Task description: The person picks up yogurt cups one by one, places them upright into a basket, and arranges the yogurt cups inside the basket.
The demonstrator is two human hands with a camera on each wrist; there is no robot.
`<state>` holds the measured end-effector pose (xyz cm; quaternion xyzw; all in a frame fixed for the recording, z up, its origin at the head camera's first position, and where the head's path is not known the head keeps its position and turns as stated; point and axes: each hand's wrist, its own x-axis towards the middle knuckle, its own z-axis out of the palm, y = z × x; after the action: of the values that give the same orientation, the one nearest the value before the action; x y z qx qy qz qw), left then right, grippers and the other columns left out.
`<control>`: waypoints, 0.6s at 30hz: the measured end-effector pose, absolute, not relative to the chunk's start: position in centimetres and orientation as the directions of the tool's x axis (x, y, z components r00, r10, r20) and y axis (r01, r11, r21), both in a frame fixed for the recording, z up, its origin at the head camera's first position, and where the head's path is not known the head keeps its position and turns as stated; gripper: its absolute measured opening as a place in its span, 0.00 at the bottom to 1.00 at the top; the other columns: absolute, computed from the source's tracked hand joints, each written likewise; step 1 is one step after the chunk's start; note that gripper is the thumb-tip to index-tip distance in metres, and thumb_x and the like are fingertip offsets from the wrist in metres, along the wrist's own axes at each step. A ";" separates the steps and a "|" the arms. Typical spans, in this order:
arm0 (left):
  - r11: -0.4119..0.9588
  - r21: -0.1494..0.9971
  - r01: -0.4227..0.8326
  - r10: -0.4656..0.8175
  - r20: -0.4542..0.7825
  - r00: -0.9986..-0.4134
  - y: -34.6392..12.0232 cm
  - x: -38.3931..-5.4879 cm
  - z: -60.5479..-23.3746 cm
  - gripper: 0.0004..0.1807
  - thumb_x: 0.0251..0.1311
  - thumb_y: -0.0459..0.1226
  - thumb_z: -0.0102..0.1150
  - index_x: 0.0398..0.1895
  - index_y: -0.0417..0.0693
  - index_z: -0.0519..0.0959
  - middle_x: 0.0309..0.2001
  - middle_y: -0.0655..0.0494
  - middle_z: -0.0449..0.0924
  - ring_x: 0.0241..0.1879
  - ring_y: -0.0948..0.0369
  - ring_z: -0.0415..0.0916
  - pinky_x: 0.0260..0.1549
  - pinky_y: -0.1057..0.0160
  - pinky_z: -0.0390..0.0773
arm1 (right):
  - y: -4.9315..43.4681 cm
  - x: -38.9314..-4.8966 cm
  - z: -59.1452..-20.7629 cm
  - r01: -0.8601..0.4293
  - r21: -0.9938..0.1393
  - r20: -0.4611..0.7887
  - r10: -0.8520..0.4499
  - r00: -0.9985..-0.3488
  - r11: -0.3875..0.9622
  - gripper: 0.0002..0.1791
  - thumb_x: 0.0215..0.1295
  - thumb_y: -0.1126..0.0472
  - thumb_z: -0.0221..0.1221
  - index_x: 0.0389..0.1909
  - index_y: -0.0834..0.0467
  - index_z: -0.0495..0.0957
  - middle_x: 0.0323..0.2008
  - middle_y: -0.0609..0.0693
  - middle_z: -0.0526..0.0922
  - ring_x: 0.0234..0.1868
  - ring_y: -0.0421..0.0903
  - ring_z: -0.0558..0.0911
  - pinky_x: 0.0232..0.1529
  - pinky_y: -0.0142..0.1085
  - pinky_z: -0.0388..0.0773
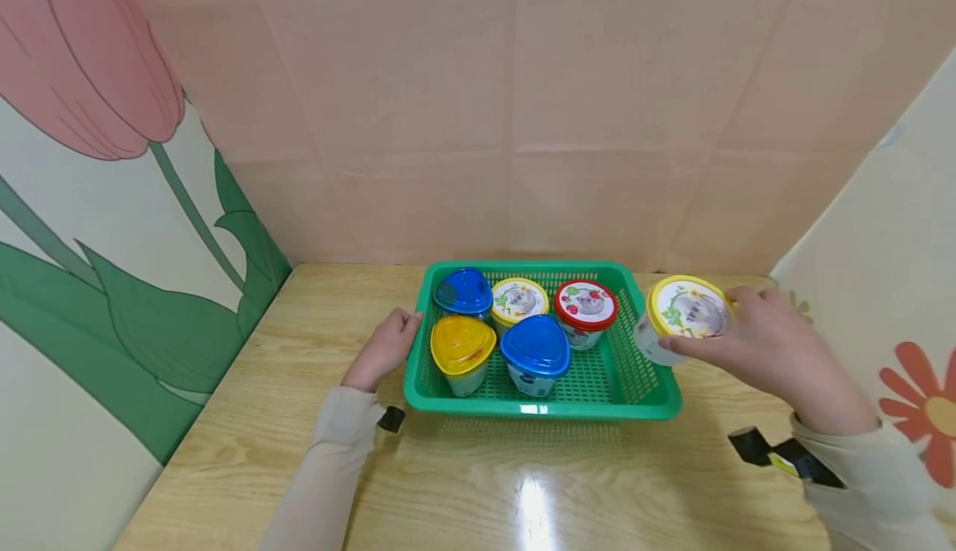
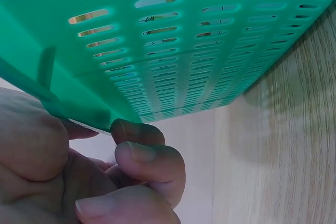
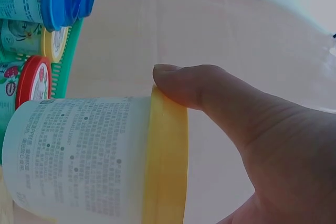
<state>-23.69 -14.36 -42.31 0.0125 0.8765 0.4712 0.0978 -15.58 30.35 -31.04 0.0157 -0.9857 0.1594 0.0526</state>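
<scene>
My right hand (image 1: 777, 348) grips a white tub with a yellow-rimmed round lid (image 1: 690, 312), tilted over the right edge of the green basket (image 1: 541, 412). In the right wrist view the thumb presses on the yellow lid (image 3: 165, 156), and small print covers the tub's white side (image 3: 79, 156). My left hand (image 1: 386, 349) pinches the basket's left rim; the left wrist view shows fingers curled under that rim, beside the slotted green wall (image 2: 173, 51). Inside the basket stand two blue-lidded tubs (image 1: 535, 346), a yellow triangular-lidded tub (image 1: 463, 345), a yellow-rimmed tub (image 1: 519, 300) and a red-rimmed tub (image 1: 586, 304).
The basket rests on a wooden table (image 1: 463, 493) close to the pinkish back wall covering (image 1: 515, 119). Side panels carry a painted tulip (image 1: 97, 53) on the left and a red flower (image 1: 934, 410) on the right.
</scene>
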 end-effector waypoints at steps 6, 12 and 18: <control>0.557 0.827 -0.076 0.117 -0.169 -0.979 -14.3 -23.7 -42.3 0.22 0.80 0.49 0.33 0.47 0.39 0.68 0.35 0.48 0.70 0.35 0.56 0.71 0.33 0.62 0.73 | 30.0 -15.8 -30.9 -0.073 -0.309 0.111 -0.040 -0.993 0.948 0.60 0.44 0.26 0.69 0.55 0.79 0.70 0.42 0.71 0.75 0.47 0.66 0.66 0.28 0.41 0.68; 0.552 0.830 -0.071 0.118 -0.163 -0.980 -14.4 -23.6 -42.1 0.21 0.80 0.49 0.34 0.47 0.39 0.68 0.35 0.48 0.70 0.35 0.55 0.71 0.33 0.62 0.72 | 29.3 -16.0 -30.8 -0.086 -0.301 0.068 -0.068 -0.995 0.950 0.61 0.44 0.24 0.67 0.56 0.77 0.71 0.46 0.73 0.74 0.46 0.65 0.70 0.29 0.43 0.71; 0.549 0.833 -0.074 0.118 -0.165 -0.979 -14.4 -23.7 -42.2 0.21 0.80 0.49 0.35 0.47 0.39 0.68 0.35 0.49 0.70 0.35 0.56 0.70 0.32 0.62 0.71 | 28.6 -16.2 -30.8 -0.081 -0.326 0.005 -0.084 -0.996 0.942 0.63 0.47 0.25 0.67 0.61 0.79 0.65 0.52 0.76 0.70 0.47 0.65 0.71 0.32 0.48 0.74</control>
<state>-23.66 -14.43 -42.17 0.0127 0.8741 0.4749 0.1012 -16.22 28.60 -30.78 0.0417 -0.9853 0.1653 -0.0046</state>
